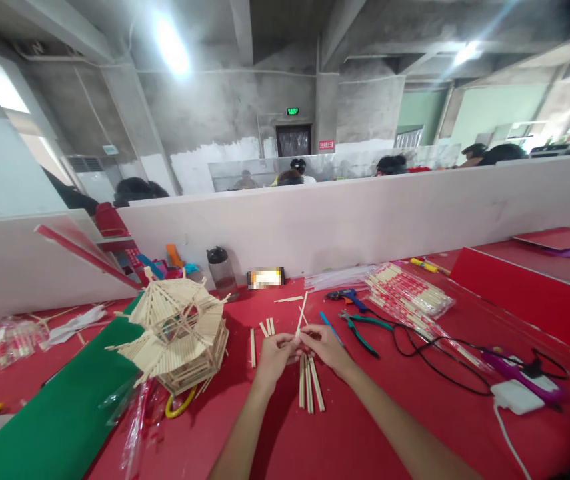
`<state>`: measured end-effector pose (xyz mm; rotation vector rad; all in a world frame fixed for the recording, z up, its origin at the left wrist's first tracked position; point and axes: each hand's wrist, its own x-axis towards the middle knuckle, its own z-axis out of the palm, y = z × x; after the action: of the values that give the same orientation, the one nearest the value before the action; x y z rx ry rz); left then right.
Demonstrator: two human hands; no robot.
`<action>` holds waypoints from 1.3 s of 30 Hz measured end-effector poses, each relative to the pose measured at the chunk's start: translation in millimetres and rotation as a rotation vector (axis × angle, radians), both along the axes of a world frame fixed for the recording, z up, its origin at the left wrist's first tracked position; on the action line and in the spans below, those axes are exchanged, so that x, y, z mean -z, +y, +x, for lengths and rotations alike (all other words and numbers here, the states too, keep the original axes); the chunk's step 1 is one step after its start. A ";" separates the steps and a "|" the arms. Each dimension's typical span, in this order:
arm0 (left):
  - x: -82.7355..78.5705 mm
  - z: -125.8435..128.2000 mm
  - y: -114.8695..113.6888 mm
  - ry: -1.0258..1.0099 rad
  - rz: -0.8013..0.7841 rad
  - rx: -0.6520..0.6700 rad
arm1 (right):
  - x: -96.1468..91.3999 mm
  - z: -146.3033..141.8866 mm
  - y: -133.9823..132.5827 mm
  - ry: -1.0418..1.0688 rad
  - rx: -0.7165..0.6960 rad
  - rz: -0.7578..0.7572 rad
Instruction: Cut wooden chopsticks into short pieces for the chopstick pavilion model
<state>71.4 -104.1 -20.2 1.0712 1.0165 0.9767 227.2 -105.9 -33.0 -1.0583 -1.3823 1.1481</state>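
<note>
Right now, the fingertips of your left hand [277, 357] and right hand [325, 347] meet in a closed pinch on a couple of thin sticks [304, 310], which rise crossed above the fingers. I can't tell which hand grips which stick. You seem to be at a lining-up or joining step, so the next move probably calls for a light, steady hold on the ends.

Just below your hands, a loose row of sticks [309, 387] lies on the red counter [285, 443]; a smaller group [267, 327] lies past your left hand. Right of your hands are a blue pen-like tool [333, 331], pliers with green handles [365, 327] and a glue gun [349, 297], all apart from your fingers. Farther right are bagged sticks [409, 293]. To your left stands a tiered stick model [179, 327], near a green board [59, 393].
</note>
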 end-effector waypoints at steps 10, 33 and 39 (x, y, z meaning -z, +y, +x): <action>1.5 -0.1 0.6 0.010 0.029 0.017 | -3.3 -3.8 -1.6 0.065 0.058 -0.024; -3.6 1.1 -3.2 0.067 0.068 0.015 | -9.6 -7.2 -5.3 0.060 0.112 -0.016; -5.9 0.5 -4.3 0.087 0.079 0.025 | -7.8 -5.8 -4.1 0.030 0.117 0.036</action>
<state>71.9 -108.4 -14.3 1.1983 1.0400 0.9636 221.3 -110.0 -25.2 -1.0774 -1.2962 1.0460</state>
